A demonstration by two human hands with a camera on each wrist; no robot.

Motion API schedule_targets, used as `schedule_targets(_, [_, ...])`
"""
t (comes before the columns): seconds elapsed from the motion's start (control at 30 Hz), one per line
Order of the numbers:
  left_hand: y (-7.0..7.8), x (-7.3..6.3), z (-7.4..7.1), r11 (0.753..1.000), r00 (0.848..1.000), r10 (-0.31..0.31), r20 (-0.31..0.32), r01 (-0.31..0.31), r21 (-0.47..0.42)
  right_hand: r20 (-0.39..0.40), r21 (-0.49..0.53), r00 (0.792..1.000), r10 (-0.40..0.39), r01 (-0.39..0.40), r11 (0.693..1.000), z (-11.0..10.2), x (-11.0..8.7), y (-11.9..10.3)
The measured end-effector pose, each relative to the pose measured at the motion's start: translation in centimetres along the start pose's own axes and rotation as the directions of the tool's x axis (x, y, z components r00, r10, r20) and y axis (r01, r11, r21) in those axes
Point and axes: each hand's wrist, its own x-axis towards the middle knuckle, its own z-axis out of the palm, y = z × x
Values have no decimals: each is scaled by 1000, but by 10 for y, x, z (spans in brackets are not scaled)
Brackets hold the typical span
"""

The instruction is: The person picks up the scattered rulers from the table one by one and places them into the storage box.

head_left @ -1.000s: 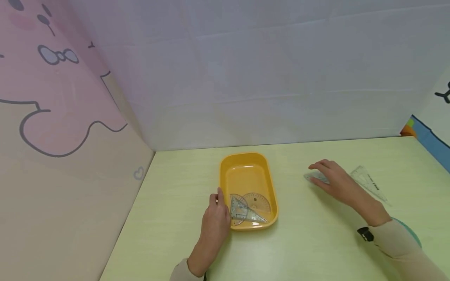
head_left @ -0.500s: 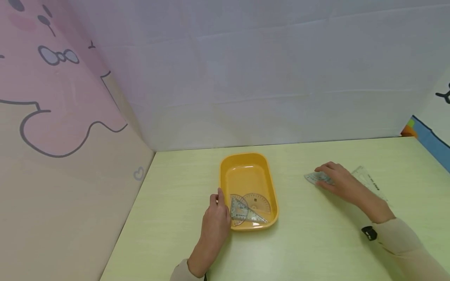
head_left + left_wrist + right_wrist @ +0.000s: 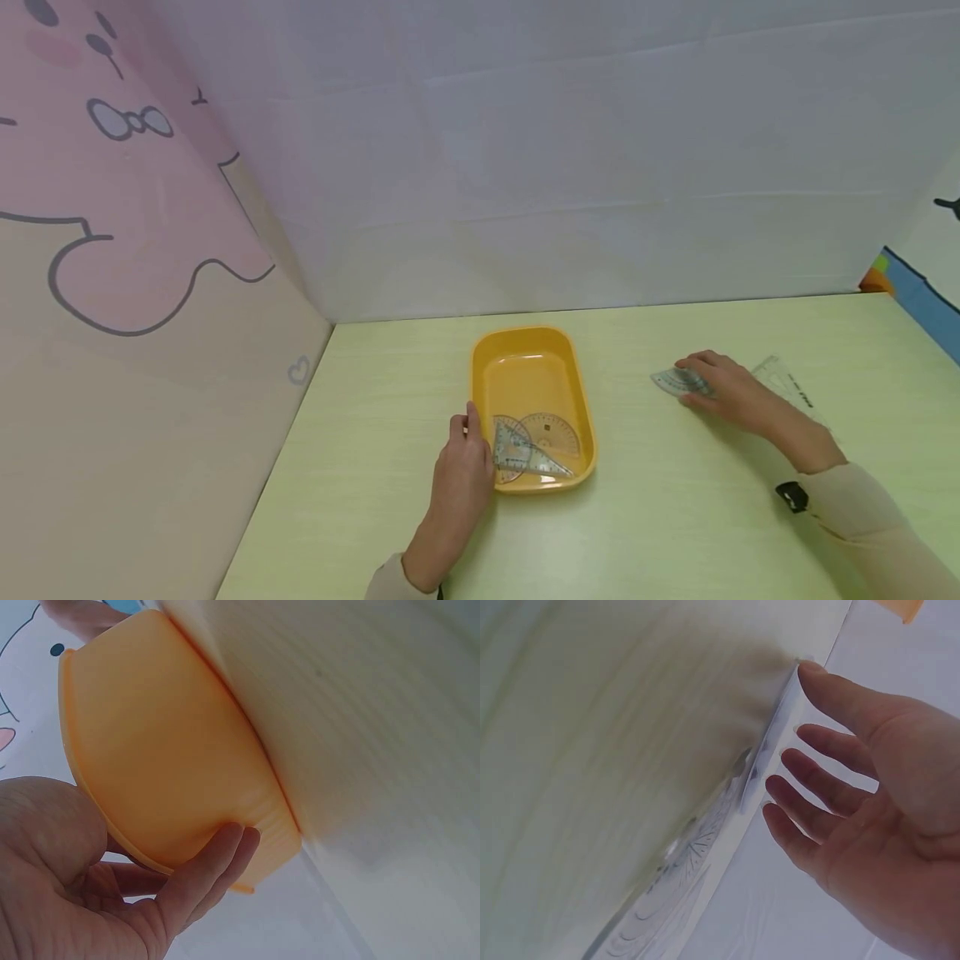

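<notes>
My left hand (image 3: pixel 465 475) holds the left side of a yellow plastic tray (image 3: pixel 532 335). In the left wrist view, fingers (image 3: pixel 217 859) lie against its outer wall (image 3: pixel 165 735). Two clear protractors (image 3: pixel 553 427) and a clear set square (image 3: pixel 542 465) overlap at the tray's near end. To the right, my right hand (image 3: pixel 727 387) is low over another clear protractor (image 3: pixel 675 382) lying on the table, thumb and fingers spread around it. The right wrist view shows the thumb tip at a clear piece's edge (image 3: pixel 769 742), the other fingers loosely bent and apart from it.
A second set square (image 3: pixel 783 379) lies on the pale green table (image 3: pixel 637 533), partly behind the right forearm. A grey-white wall (image 3: pixel 555 167) stands at the back, and a wall with a pink cartoon (image 3: pixel 112 267) at the left.
My right hand has shifted slightly right and toward me, baring more of the protractor, then settled low over it. The left hand and tray stay in place.
</notes>
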Motion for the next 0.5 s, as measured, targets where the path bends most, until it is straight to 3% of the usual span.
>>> schedule_targets(0.13, [1, 0, -1, 1000, 1000, 6, -7, -6, -3, 30, 12, 999, 15, -16, 1000, 0, -1, 3])
schedule_targets(0.33, [1, 0, -1, 1000, 1000, 18, -17, -18, 2, -23, 24, 999, -34, 34, 999, 0, -3, 7])
schedule_targets(0.5, [0, 0, 0, 1000, 1000, 15, -17, -15, 11, -24, 34, 999, -35, 35, 999, -1, -3, 9])
